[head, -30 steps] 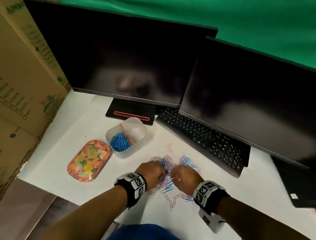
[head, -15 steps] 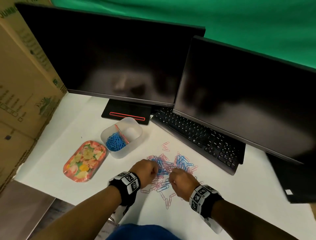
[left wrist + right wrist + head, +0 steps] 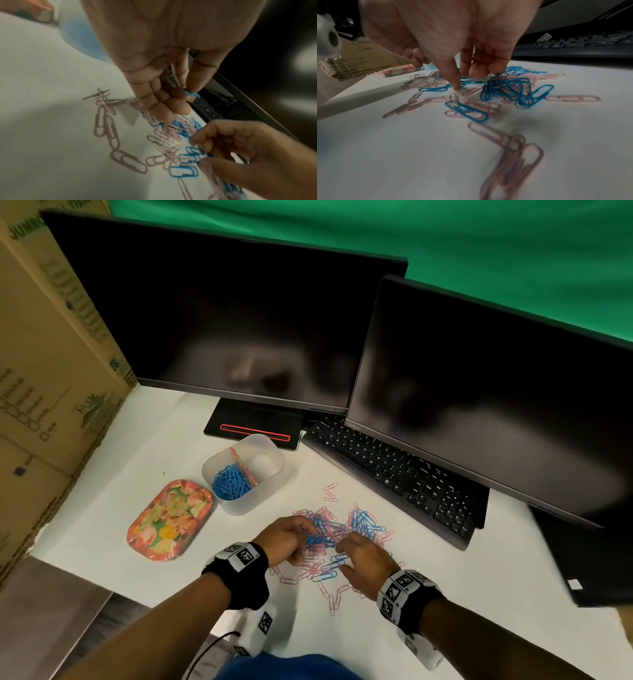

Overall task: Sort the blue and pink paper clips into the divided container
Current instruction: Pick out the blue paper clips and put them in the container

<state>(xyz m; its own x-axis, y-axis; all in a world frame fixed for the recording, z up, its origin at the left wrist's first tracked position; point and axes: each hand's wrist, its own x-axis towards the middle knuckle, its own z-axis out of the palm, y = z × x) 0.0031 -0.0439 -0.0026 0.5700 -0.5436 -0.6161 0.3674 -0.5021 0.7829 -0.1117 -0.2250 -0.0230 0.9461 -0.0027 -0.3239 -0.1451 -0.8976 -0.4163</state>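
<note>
A loose pile of blue and pink paper clips (image 3: 342,530) lies on the white table in front of me. The translucent divided container (image 3: 270,474) stands to its far left. Its left compartment holds blue clips (image 3: 229,484), and a few pink clips (image 3: 244,465) lean at the divider. My left hand (image 3: 306,534) hovers at the pile's left edge, its fingertips pinching a blue clip (image 3: 190,93). My right hand (image 3: 342,556) is over the pile's near side with its fingers pointing down. One fingertip (image 3: 457,87) touches the table beside a blue clip (image 3: 433,89), and that hand holds nothing.
A floral tray (image 3: 169,518) sits left of the container. A black keyboard (image 3: 394,474) and two dark monitors (image 3: 239,330) (image 3: 479,405) close off the back and right. Cardboard boxes (image 3: 51,371) wall the left. The table's front-left edge (image 3: 102,580) is near my left forearm.
Both hands were balled up over the pile. Now the right hand's fingers have spread downward onto the clips, and the left hand has shifted slightly left with a blue clip.
</note>
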